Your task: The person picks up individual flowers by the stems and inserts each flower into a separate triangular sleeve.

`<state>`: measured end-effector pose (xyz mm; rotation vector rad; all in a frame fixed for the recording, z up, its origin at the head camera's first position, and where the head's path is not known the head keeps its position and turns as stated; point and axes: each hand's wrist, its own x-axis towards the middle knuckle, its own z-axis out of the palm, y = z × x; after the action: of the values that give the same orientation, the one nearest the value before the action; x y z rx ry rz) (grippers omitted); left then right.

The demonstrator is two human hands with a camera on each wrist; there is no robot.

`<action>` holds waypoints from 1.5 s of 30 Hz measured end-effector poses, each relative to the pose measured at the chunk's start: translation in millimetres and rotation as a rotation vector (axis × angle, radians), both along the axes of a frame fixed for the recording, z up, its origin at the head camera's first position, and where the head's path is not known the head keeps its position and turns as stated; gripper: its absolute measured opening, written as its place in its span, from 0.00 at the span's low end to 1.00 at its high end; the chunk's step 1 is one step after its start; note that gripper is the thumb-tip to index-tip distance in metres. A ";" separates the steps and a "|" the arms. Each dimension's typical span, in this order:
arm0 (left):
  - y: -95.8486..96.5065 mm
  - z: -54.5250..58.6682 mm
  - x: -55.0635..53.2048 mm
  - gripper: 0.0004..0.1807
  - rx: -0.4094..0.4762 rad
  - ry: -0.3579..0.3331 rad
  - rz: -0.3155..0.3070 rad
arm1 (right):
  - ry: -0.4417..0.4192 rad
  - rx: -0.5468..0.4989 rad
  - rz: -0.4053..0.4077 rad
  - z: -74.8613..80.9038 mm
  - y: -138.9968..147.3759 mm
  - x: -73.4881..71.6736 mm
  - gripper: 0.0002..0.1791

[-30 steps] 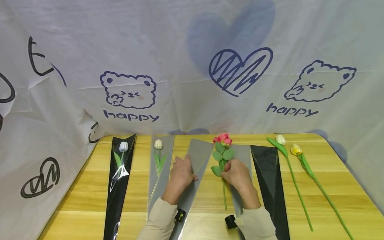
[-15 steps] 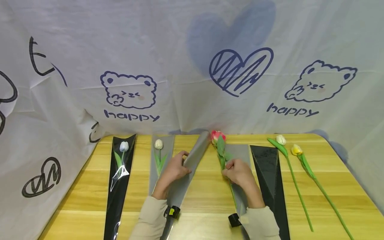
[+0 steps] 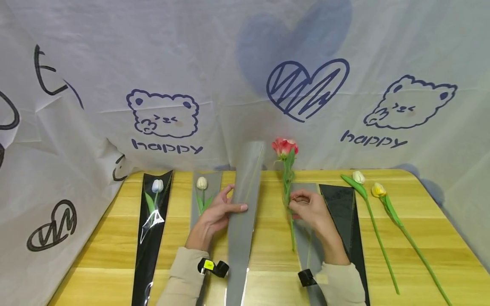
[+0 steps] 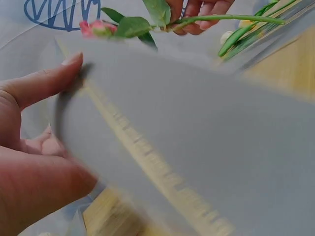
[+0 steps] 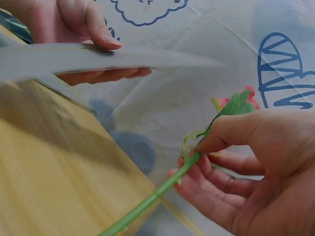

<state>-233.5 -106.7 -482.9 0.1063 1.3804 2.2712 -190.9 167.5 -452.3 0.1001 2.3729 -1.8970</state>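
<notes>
My left hand (image 3: 218,211) grips a long grey flower sleeve (image 3: 245,187) by its edge, thumb on the front and fingers behind. The sleeve stands tilted up off the table, its wide end above the back edge. In the left wrist view a gold printed strip (image 4: 142,152) runs along it, blurred. Right of it, my right hand (image 3: 309,209) pinches the green stem (image 5: 152,199) of a pink rose (image 3: 285,148) between thumb and fingers. The bloom points up and the stem hangs below the hand. Rose and sleeve are apart.
A black sleeve with a pale blue tulip (image 3: 157,186) and a grey sleeve with a white tulip (image 3: 202,183) lie left. Another grey sleeve (image 3: 306,242) and a black one (image 3: 340,212) lie right, beside loose white (image 3: 358,177) and yellow (image 3: 378,190) tulips. A printed cloth (image 3: 237,85) hangs behind.
My left hand has taken hold of the grey sleeve and raised it from the table. My right hand has lifted the rose, which now stands more upright and higher.
</notes>
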 end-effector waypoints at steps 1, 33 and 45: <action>-1.3 0.2 -0.1 0.38 0.033 -0.001 -0.005 | 0.015 -0.015 -0.003 0.3 0.6 0.1 0.15; -6.2 16.7 1.8 0.09 -0.069 0.059 0.092 | 0.218 -0.154 -0.077 5.9 1.4 -0.2 0.15; 3.6 18.2 3.4 0.10 -0.149 0.078 0.099 | 0.314 -0.205 -0.202 15.7 -0.9 2.0 0.15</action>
<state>-230.1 -103.1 -464.7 0.0802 1.6235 2.2557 -188.9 166.6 -436.7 0.0273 2.4152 -2.3986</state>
